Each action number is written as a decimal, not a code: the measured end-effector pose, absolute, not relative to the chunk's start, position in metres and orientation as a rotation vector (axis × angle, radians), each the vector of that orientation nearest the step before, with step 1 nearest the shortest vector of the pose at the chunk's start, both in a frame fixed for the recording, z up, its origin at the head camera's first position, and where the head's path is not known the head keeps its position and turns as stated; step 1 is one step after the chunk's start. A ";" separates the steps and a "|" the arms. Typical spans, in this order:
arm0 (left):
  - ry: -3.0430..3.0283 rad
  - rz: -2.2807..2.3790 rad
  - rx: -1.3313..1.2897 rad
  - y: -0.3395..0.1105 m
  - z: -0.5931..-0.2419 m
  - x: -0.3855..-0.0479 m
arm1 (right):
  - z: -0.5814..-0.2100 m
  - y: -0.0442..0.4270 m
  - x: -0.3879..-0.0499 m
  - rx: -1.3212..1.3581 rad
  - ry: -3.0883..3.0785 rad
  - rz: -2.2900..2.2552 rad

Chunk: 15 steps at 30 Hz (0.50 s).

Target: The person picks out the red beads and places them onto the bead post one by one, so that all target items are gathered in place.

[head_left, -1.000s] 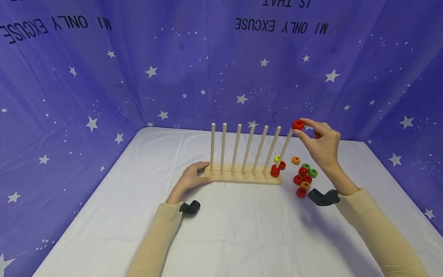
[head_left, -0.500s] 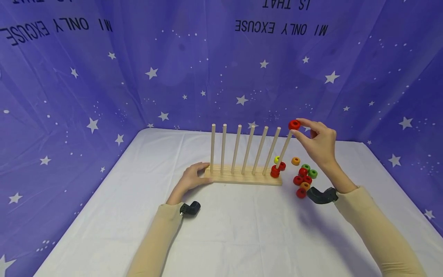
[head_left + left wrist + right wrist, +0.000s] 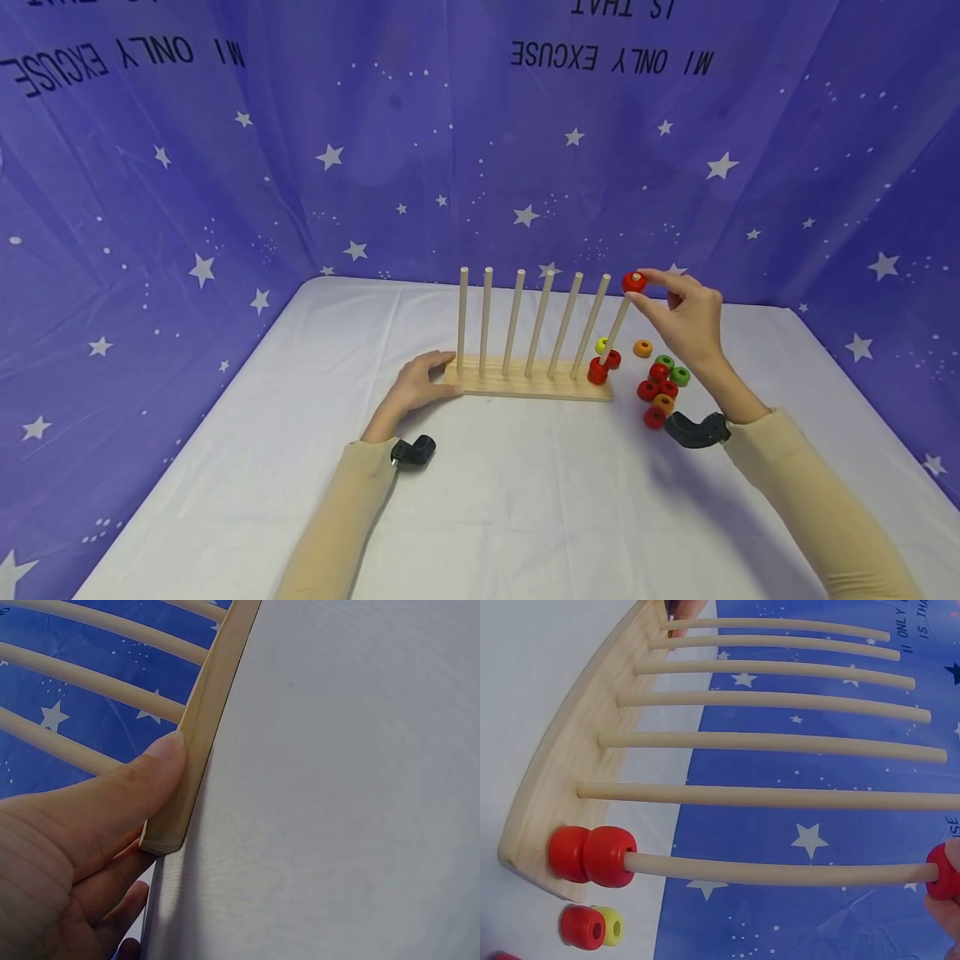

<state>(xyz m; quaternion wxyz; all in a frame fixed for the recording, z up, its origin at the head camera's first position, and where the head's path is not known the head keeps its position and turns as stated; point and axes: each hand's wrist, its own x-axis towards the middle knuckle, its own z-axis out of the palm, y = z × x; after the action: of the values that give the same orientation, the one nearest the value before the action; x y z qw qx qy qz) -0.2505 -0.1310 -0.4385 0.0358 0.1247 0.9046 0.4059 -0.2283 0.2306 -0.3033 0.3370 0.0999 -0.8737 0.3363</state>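
A wooden base (image 3: 525, 385) with several upright pegs stands on the white table. My left hand (image 3: 414, 385) grips its left end; in the left wrist view the left hand's thumb (image 3: 161, 761) lies on the edge of the base (image 3: 196, 742). The right hand (image 3: 690, 321) pinches a red bead (image 3: 634, 283) around the tip of the rightmost peg, whose end shows through the hole. Two red beads (image 3: 597, 372) sit at the bottom of that peg, also seen in the right wrist view as red beads (image 3: 609, 856). The other pegs (image 3: 780, 796) hold nothing.
Right of the base lie loose beads: an orange bead (image 3: 642, 348), green beads (image 3: 680, 376), several red ones (image 3: 655, 417) and another orange one (image 3: 663, 405). A yellow bead (image 3: 602, 344) and a red bead (image 3: 613, 359) lie behind the rightmost peg. A starry blue cloth (image 3: 450, 167) hangs behind the table.
The right hand has moved left and slightly down, bringing the red bead from beside and above the rightmost peg onto its tip. The left hand and base have stayed in place.
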 end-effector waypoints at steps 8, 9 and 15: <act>2.759 1.264 0.365 -0.131 -0.438 -0.250 | -0.308 0.232 -0.228 0.275 -2.288 0.879; 2.764 1.259 0.371 -0.131 -0.438 -0.250 | -0.308 0.233 -0.228 0.278 -2.287 0.878; 2.784 1.248 0.391 -0.131 -0.439 -0.251 | -0.311 0.234 -0.229 0.292 -2.282 0.870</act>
<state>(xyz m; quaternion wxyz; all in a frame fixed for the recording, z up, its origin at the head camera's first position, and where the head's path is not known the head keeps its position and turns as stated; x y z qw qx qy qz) -0.2507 -0.1309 -0.4393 0.0325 0.1271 0.9046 0.4056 -0.2292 0.2341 -0.3110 0.3344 0.1119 -0.8744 0.3332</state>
